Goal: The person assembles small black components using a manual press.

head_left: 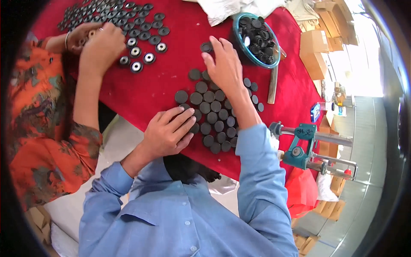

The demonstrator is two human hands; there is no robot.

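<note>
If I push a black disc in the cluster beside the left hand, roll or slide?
The black disc lies flat, so it should slide rather than roll. Packed among neighbours, it may shove them along. The red tablecloth looks like fabric, possibly adding drag.

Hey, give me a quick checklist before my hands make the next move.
1. Left hand at the black discs: ok, over the cluster's left edge.
2. Right hand gripping the lone disc: cannot tell, contact unclear.
3. Every disc in one cluster: not ok, the lone disc sits apart.
4. Co-worker's hands away from yours: ok, off to the left.
5. Teal-rimmed basin stocked: ok, holds black pieces.
</note>
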